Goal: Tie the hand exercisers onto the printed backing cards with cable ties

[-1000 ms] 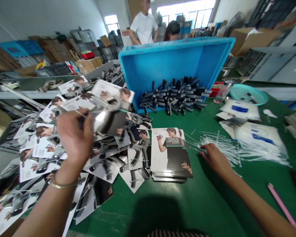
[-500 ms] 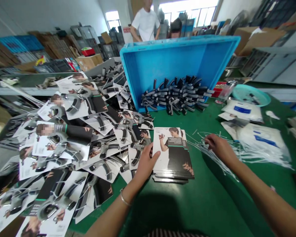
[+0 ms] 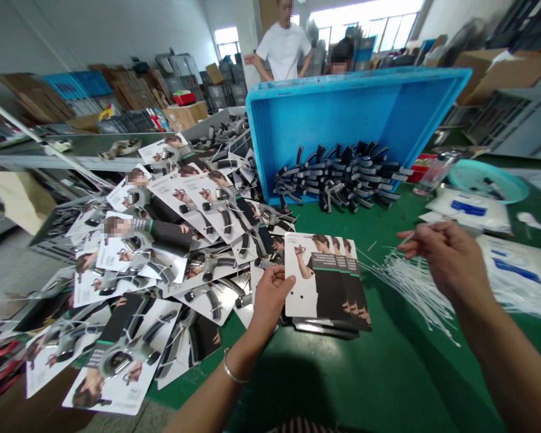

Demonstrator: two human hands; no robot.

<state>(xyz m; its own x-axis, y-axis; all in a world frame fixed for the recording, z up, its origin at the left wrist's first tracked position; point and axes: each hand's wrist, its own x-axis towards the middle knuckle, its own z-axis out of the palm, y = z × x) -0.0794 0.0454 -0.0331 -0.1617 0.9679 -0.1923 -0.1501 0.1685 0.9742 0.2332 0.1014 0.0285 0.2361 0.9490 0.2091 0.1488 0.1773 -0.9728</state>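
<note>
My left hand (image 3: 272, 296) pinches the left edge of the top printed card (image 3: 303, 297), which lies on a stack of cards fanned out to the right. Two small holes show in this card. My right hand (image 3: 453, 261) is raised over a loose pile of white cable ties (image 3: 415, 282), thumb and fingers pinched together on what looks like a thin white cable tie (image 3: 406, 239), mostly hidden. Left of the stack lies a heap of cards with grey-and-black hand grippers (image 3: 137, 246) fastened to them.
A blue crate (image 3: 356, 108) tipped on its side holds many loose hand grippers (image 3: 338, 174). Bags of cable ties (image 3: 518, 267) and a turquoise tray (image 3: 518, 186) lie at the right. A person (image 3: 283, 51) stands behind the crate; another head shows nearby.
My right hand has lifted from the cable ties and come nearer. The cards in the stack have fanned out to the right under my left hand. The view has shifted left.
</note>
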